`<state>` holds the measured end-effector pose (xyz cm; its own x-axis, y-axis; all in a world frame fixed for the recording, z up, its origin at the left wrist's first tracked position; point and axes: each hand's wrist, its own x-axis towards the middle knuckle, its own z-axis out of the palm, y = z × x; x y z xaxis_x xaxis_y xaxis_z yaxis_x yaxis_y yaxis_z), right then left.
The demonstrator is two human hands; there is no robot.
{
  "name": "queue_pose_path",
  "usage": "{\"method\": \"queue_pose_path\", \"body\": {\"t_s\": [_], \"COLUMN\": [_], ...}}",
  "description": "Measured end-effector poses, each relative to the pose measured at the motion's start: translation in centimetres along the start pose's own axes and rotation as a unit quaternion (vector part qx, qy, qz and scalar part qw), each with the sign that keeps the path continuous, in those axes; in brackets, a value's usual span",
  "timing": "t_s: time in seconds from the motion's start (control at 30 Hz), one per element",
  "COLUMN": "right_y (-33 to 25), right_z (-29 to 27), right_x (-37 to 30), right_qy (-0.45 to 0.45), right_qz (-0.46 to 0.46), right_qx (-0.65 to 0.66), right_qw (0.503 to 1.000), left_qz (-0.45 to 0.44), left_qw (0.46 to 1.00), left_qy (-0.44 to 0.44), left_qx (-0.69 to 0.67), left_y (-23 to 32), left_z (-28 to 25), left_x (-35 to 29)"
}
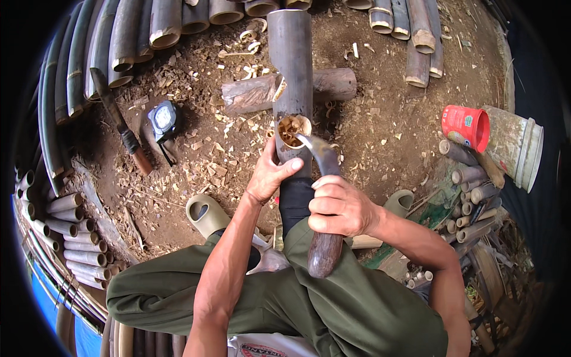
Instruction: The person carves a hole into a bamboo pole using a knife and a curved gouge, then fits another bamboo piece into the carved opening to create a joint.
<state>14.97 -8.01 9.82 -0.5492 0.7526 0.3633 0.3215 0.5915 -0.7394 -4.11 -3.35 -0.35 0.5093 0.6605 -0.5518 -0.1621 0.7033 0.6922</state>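
Observation:
A thick dark bamboo tube points away from me, propped across a short log. Its near end lies by my knees, on a black wrapping. An oval opening in the upper side shows pale shavings inside; a second notch is cut farther up its left edge. My left hand grips the tube just below the opening, thumb on top. In my right hand, closed round the wooden handle, is a curved-bladed knife. The blade's tip meets the opening's right rim.
On the ground at left lie a machete and a tape measure. Bamboo tubes line the far side; short pieces are stacked left. At right are a red tub and a whitish bucket. Wood chips litter the soil.

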Motion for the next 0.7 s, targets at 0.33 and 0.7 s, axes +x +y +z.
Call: {"method": "queue_pose_path", "body": {"t_s": [0.33, 0.7], "right_y": [1.1, 3.8], "right_z": [0.9, 3.0], "right_x": [0.8, 0.0], "right_qy": [-0.075, -0.094], "right_qz": [-0.009, -0.07], "right_qx": [0.073, -0.022], "right_qw": [0.995, 0.993], "left_qz": [-0.029, -0.006], "left_qw": [0.998, 0.995], "left_qy": [-0.011, 0.08], "left_qx": [-0.051, 0.063], "left_y": [0.2, 0.0], "left_z": [0.0, 0.4], "left_x": [-0.2, 0.3]}}
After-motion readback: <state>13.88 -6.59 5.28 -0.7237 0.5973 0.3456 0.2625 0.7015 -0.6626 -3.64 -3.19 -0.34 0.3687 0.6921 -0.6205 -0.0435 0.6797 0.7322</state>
